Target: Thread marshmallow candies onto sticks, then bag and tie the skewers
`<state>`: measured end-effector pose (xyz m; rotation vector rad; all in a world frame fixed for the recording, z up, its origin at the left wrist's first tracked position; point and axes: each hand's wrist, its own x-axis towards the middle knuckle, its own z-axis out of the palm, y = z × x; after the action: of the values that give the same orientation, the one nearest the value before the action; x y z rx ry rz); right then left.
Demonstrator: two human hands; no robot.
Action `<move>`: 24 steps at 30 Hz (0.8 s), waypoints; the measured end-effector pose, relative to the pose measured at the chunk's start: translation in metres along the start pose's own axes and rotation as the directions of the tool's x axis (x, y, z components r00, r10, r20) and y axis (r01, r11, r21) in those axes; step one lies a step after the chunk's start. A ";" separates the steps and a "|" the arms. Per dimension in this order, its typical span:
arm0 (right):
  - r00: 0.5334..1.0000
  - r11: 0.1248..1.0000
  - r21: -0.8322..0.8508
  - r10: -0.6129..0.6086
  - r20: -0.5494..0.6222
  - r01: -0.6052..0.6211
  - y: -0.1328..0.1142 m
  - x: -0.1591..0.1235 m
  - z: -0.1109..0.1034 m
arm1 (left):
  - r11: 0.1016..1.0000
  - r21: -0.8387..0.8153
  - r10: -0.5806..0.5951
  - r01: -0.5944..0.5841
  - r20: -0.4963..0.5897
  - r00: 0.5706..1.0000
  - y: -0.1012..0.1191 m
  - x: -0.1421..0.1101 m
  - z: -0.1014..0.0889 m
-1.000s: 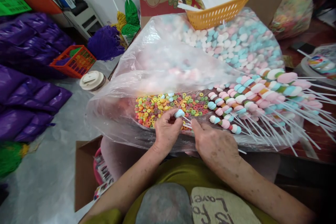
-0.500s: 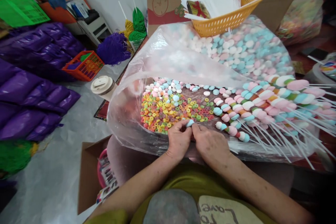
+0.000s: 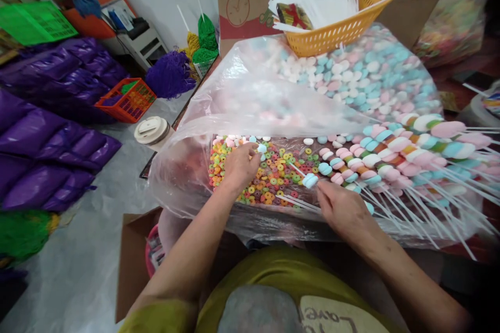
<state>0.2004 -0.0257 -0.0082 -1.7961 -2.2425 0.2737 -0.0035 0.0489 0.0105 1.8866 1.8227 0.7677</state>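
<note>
My right hand [image 3: 346,210] is closed around a thin white stick, with a blue-and-white marshmallow [image 3: 310,181] threaded on it and the stick's bare tip pointing up and left. Over to the left, my left hand [image 3: 242,164] reaches over the loose candy with its fingers apart, close to a pale blue marshmallow [image 3: 262,149]. Small colourful candy rings [image 3: 269,179] lie spread beneath and around it. A few bare white sticks [image 3: 299,203] lie between the hands. Finished-looking marshmallow skewers [image 3: 390,153] are piled to the right of my right hand.
A clear plastic bag [image 3: 242,83] of pastel marshmallows covers the table behind the candy. On it stands a yellow basket [image 3: 332,36] of white sticks, before a cardboard box [image 3: 250,5]. A lidded cup [image 3: 152,130] is at the left edge; an orange crate [image 3: 127,101] sits on the floor.
My hands were together at a blue-and-white marshmallow. Now they are apart: the left has moved up and left into the candy, the right rightward with the stick and marshmallow.
</note>
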 end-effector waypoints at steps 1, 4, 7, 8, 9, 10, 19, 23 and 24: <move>1.000 1.000 0.017 -0.005 0.012 0.005 0.002 -0.005 -0.002 | 0.995 0.092 0.038 -0.042 0.043 0.998 0.002 0.008 0.000; 1.000 0.997 0.070 0.011 0.009 -0.012 0.004 -0.019 -0.005 | 0.961 0.202 0.146 -0.190 0.215 0.966 0.015 0.017 0.015; 0.998 0.994 0.088 0.063 0.004 -0.063 0.004 -0.027 -0.004 | 0.964 0.176 0.142 -0.199 0.291 0.946 0.021 0.010 0.030; 0.997 0.993 0.088 0.073 0.015 -0.074 0.005 -0.027 -0.003 | 0.967 0.172 0.132 -0.189 0.299 0.945 0.019 0.007 0.033; 0.997 0.993 0.086 0.077 0.029 -0.079 0.005 -0.027 -0.002 | 0.972 0.161 0.119 -0.172 0.293 0.949 0.016 0.004 0.034; 0.996 0.993 0.083 0.077 0.044 -0.080 0.004 -0.026 -0.002 | 0.981 0.131 0.103 -0.143 0.272 0.957 0.012 0.001 0.034; 0.976 0.988 -0.076 0.142 0.166 -0.131 -0.024 -0.011 -0.001 | 0.758 -0.560 -0.238 0.334 0.239 0.941 0.001 -0.024 0.024; 0.963 0.990 -0.073 0.137 0.233 -0.123 -0.025 -0.014 -0.004 | 0.528 -0.714 -0.282 0.461 0.365 0.888 0.008 -0.032 0.023; 0.960 0.989 -0.079 0.139 0.243 -0.124 -0.025 -0.015 -0.005 | 0.511 -0.727 -0.303 0.458 0.347 0.888 0.008 -0.034 0.023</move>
<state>0.1822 -0.0459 0.0025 -2.0497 -2.3201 0.4846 0.0179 0.0169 -0.0059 0.8727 1.3345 0.9838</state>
